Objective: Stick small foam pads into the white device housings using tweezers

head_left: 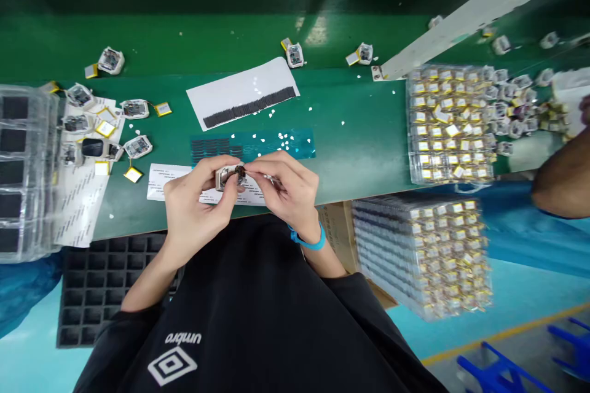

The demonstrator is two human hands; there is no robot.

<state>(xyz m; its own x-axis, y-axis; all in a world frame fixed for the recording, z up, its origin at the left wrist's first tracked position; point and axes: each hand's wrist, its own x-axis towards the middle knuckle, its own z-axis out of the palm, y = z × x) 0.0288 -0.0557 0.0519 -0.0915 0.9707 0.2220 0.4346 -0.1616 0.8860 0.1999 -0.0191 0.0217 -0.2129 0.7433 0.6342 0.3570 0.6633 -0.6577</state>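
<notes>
In front of my chest, my left hand grips a small white watch case between thumb and fingers. Electronics show inside the case. My right hand is closed around slim metal tweezers, their tip hidden at the case's right side. Beneath and behind the hands lie a blue-green sheet with rows of dark strips and a white printed sheet. Farther back, a white sheet carries a long row of narrow black strips.
Several open watch cases with yellow-edged batteries lie on the left. Clear trays are stacked at the left edge. Filled trays stand right, more stacked below. A slanted metal post and another person's arm are at right.
</notes>
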